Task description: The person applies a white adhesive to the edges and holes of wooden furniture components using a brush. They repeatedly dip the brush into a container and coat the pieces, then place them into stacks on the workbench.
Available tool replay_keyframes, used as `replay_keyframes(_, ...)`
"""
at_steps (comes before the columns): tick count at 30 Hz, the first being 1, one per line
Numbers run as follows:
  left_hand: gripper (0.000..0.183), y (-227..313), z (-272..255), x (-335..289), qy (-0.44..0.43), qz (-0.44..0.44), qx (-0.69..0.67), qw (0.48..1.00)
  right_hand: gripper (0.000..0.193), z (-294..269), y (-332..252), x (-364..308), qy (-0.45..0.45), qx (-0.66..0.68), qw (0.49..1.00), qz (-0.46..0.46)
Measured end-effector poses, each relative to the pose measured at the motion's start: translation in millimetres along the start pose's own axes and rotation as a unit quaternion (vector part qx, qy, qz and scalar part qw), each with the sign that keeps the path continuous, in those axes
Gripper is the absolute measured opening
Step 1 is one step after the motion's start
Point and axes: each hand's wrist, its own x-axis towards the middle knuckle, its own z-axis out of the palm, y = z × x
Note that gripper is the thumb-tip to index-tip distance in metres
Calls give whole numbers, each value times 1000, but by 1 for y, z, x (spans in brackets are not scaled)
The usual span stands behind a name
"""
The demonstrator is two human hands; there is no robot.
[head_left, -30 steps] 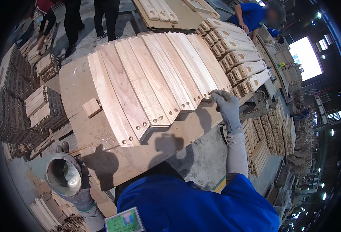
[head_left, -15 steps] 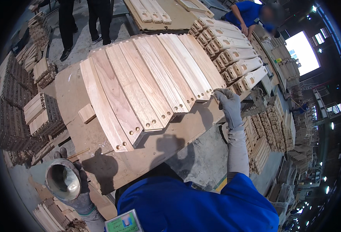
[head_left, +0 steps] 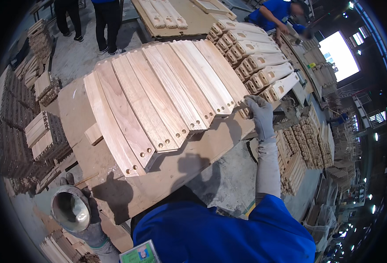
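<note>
A: So where were the boards [head_left: 158,96] when we looked down?

B: Dead ahead of us on the table [head_left: 75,109], side by side in a row that swept from about 8 o'clock up to 2. Lengthwise, each one ran roughly 11 to 5, and the ends nearest us had two holes apiece.

A: And our hands?

B: We had the left hand [head_left: 94,219] wrapped around a metal cup [head_left: 64,205], mouth tilted up at us, something pale and shiny inside. From there the closest board end was off at 1 to 2 o'clock, with some table in between.

A: So the right was nearer?

B: Yeah, by a lot. Our right hand [head_left: 260,116], gloved, was at the drilled end of the last board, at the row's 2 o'clock side. The rest of the row fanned away from it toward 9.

A: Holding anything?

B: Honestly, we couldn't tell. The fingers were bent in close together and hid whatever was under them.

A: Other stuff around?

B: A small block [head_left: 94,134] right by the 9 o'clock edge of the row, a thin stick [head_left: 86,179] at 1 from the cup, and piled slotted pieces [head_left: 261,61] at 12 from our right hand.
</note>
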Motion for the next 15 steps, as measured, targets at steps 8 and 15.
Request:
replay_keyframes(8, 65, 0, 1, 3, 12, 9, 10, 1000, 26, -17, 18, 14, -16, -59, 998, 1)
replay_keyframes(15, 67, -6, 0, 2, 28, 11, 84, 996, 23, -19, 25, 19, -8, -90, 996, -15)
